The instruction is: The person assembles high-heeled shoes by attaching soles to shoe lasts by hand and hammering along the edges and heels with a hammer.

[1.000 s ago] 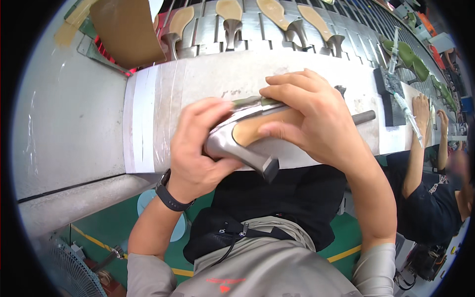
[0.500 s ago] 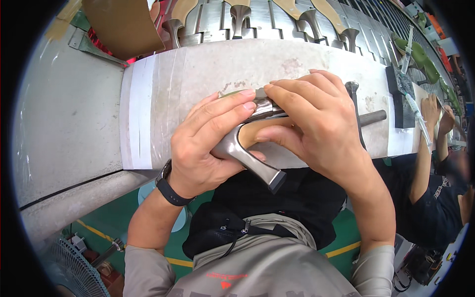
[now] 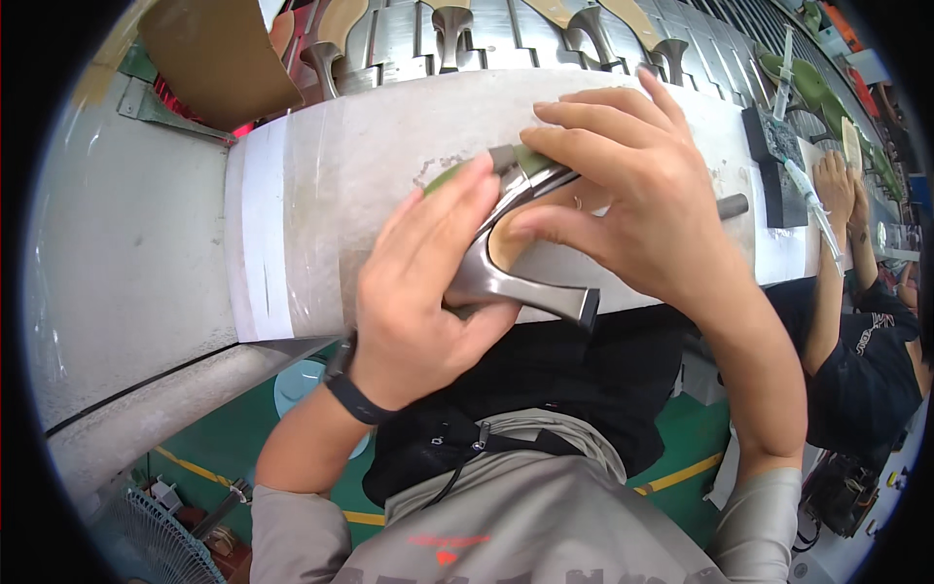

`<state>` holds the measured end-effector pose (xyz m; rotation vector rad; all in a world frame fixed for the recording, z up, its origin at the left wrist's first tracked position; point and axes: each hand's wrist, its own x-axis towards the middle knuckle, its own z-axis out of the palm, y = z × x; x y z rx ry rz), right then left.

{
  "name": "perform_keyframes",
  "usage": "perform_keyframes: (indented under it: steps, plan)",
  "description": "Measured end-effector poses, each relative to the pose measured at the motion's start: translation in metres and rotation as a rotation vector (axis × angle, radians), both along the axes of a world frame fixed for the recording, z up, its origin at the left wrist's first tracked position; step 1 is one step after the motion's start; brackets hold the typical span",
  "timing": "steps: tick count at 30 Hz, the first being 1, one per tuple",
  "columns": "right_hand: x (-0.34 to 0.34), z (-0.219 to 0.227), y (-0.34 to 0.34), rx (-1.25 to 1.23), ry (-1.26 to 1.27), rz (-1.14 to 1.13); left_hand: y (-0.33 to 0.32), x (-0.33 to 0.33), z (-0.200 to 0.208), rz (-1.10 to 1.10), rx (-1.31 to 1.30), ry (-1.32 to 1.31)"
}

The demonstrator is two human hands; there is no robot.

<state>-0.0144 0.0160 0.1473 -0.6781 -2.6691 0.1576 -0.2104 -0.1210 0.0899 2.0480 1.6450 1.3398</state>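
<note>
Both my hands hold a high-heeled shoe sole above the white bench. It has a shiny dark-metal heel with a black tip pointing toward me and right, a tan underside and a metallic rim; green shows along its far side. My left hand wraps the heel end, fingers laid along the far side and thumb below the heel. My right hand pinches the other end, thumb on the tan underside, index finger near the green edge, other fingers raised. The front of the sole is hidden behind my right hand.
Beyond the bench, a slatted metal conveyor carries several tan soles with metallic heels. To the right are a grey rod, a dark block and a syringe. A co-worker's hands work farther right. Cardboard stands far left.
The sole has turned, its heel tip swinging right and slightly away from me. My right hand's fingers have lifted and spread; my left fingers have tilted more upright. The view has shifted slightly.
</note>
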Motion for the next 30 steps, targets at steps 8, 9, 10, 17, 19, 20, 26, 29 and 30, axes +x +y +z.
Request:
perform_keyframes:
  steps: [8, 9, 10, 17, 19, 20, 26, 29, 30]
  plan:
    - [0.011, -0.032, -0.001, 0.033, 0.268, 0.082, 0.009, 0.0, 0.005, -0.132, -0.104, 0.059]
    - [0.012, -0.034, 0.0, 0.03, 0.272, 0.081, 0.01, 0.002, 0.005, -0.128, -0.089, 0.081]
    - [0.013, -0.035, 0.0, 0.027, 0.278, 0.078, 0.011, 0.002, 0.005, -0.13, -0.093, 0.087]
    - [0.018, -0.038, 0.004, 0.013, 0.282, 0.065, 0.014, 0.007, 0.002, -0.113, -0.088, 0.095]
    - [0.018, -0.037, 0.003, 0.006, 0.291, 0.062, 0.013, 0.006, 0.003, -0.113, -0.093, 0.109]
    - [0.019, -0.036, 0.002, -0.013, 0.288, 0.064, 0.012, 0.007, 0.002, -0.116, -0.09, 0.109]
    - [0.017, -0.03, 0.001, -0.074, 0.255, 0.073, 0.01, 0.007, 0.003, -0.107, -0.083, 0.109]
    - [0.02, -0.026, 0.001, -0.1, 0.214, 0.056, 0.013, 0.007, 0.002, -0.135, -0.074, 0.144]
    - [0.02, -0.024, 0.001, -0.116, 0.196, 0.044, 0.013, 0.006, 0.002, -0.152, -0.073, 0.192]
